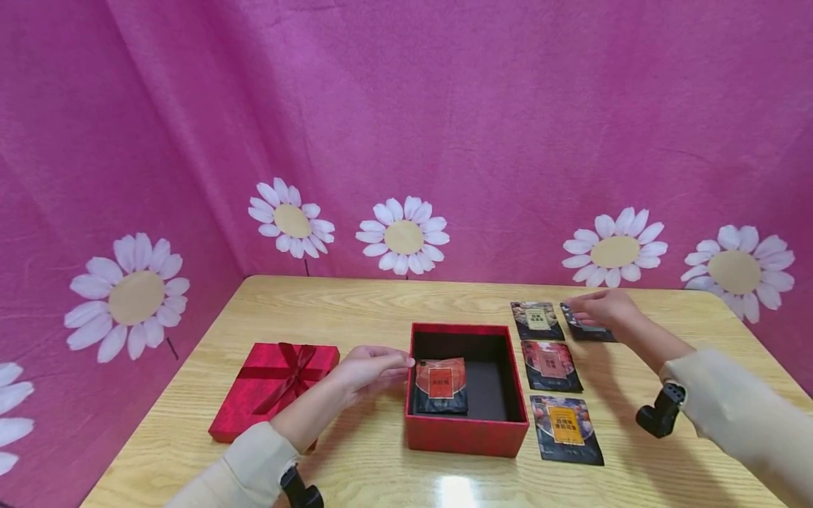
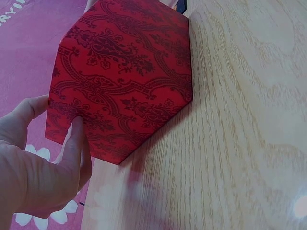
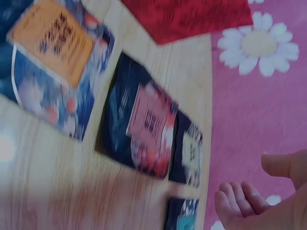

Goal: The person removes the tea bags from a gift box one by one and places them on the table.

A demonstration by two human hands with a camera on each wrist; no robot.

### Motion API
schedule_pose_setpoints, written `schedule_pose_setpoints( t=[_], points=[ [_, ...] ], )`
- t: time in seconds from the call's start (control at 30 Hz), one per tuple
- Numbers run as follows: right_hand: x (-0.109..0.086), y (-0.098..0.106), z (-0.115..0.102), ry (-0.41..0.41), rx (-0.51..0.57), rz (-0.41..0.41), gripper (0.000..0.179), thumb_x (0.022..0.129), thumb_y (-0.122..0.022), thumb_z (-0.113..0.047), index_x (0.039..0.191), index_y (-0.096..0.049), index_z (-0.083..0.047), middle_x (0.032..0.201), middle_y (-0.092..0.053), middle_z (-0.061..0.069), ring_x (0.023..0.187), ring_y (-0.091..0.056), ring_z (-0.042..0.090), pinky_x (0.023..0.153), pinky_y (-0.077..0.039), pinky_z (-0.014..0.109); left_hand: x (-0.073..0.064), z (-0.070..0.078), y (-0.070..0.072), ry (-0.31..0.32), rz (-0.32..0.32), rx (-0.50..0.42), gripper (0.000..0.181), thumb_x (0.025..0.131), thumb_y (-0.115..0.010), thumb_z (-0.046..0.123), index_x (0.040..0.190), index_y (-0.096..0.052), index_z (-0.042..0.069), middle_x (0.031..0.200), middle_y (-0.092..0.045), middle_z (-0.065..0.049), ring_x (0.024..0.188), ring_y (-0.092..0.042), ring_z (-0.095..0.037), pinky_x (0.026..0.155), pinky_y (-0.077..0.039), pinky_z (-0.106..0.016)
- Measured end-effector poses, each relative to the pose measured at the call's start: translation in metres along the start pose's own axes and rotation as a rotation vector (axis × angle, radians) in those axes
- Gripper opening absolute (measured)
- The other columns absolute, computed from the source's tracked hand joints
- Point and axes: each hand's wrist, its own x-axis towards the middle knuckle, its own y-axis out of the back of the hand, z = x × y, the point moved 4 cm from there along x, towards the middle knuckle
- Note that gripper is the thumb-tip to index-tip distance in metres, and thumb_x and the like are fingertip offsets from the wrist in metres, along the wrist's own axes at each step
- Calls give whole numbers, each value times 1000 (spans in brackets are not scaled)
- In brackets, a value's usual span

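An open red gift box [image 1: 466,437] with a dark inside stands on the table. One pouch with a red-orange label [image 1: 440,384] leans inside at its left. My left hand [image 1: 371,368] touches the left wall and rim of the box with thumb and fingertips; the left wrist view shows the fingers nearly straight against the patterned red side [image 2: 124,81]. At the back right my right hand [image 1: 603,309] hovers over a dark pouch with a teal label [image 3: 186,221], partly hidden in the head view. Its fingers are loosely bent and hold nothing.
Right of the box lie more dark pouches: one yellow-labelled [image 1: 565,427], one pink-labelled [image 1: 551,365], one cream-labelled [image 1: 537,319]. The red lid [image 1: 254,395] with its ribbon bow lies on the left. A pink flowered cloth [image 1: 495,141] hangs behind the table.
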Motion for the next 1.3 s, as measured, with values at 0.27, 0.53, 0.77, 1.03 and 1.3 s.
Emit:
schedule_pose_setpoints(
  t=[0.27, 0.53, 0.77, 1.03, 1.3],
  points=[
    [-18, -23, -19, 16, 92, -113, 56, 98, -51, -19, 137, -37, 18, 108, -70, 8, 78, -63, -6, 84, -58, 21, -1, -3, -1, 10, 7, -6, 34, 87, -70, 20, 115, -66, 1, 113, -72, -14, 98, -71, -16, 99, -53, -37],
    [-32, -48, -44, 54, 247, -251, 57, 99, -48, -12, 138, -26, 23, 98, -68, -5, 83, -66, -2, 84, -58, 22, -2, -6, 1, 10, 18, -11, 36, 87, -70, 21, 116, -65, 0, 113, -72, -15, 98, -72, -16, 96, -55, -34],
    [-45, -62, -65, 50, 291, -355, 56, 100, -47, -14, 140, -28, 20, 101, -70, -4, 87, -68, 0, 86, -58, 22, 1, -4, -1, -9, 12, -36, 31, 87, -70, 18, 112, -67, 0, 110, -73, -15, 93, -72, -14, 93, -56, -33],
    [-54, -76, -83, 27, 293, -425, 53, 100, -46, -15, 141, -32, 16, 114, -69, 4, 97, -67, 5, 98, -54, 30, 0, -1, -1, -4, 13, -22, 32, 87, -70, 20, 112, -67, 1, 110, -73, -13, 94, -72, -14, 92, -57, -30],
    [-59, -95, -91, -56, 296, -452, 49, 101, -45, -16, 140, -36, 13, 137, -55, 23, 105, -67, 14, 106, -45, 38, -3, 2, -1, -8, 20, -1, 32, 87, -70, 19, 113, -67, 0, 110, -73, -14, 95, -72, -15, 90, -58, -29]
  ],
)
